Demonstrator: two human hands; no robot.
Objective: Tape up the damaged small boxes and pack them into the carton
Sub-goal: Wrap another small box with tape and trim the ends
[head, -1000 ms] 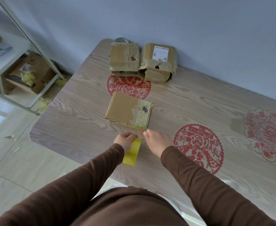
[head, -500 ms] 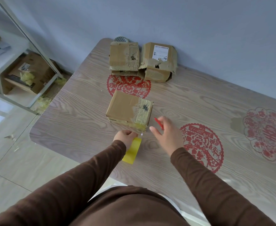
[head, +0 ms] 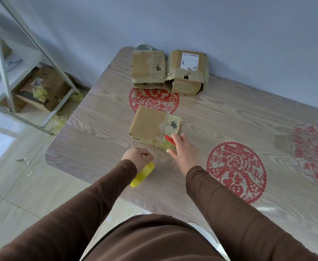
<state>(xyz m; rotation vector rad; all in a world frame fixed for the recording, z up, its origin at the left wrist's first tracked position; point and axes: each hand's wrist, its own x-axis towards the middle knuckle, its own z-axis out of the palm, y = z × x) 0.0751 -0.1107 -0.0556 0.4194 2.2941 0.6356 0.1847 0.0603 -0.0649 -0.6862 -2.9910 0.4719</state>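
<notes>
Now the right hand (head: 183, 150) has left the tape roll (head: 142, 174) and moved up to the near right corner of the closest small box (head: 155, 127); a second ago both hands were together at the roll. Its fingers are spread and fairly straight, resting against the box's torn end, with a thin red thing (head: 170, 140) lying by the fingers, too small to say what it is or whether it is gripped. The left hand (head: 137, 157) stays curled around the yellow roll at the near table (head: 98, 129) edge. Probably a strip has been pulled and is being pressed over the damage, though no clear strip shows between the hands. Two more torn boxes (head: 148, 68) (head: 187, 72) sit untouched by the wall. No packing carton is evident on the table, so packing looks well off.
</notes>
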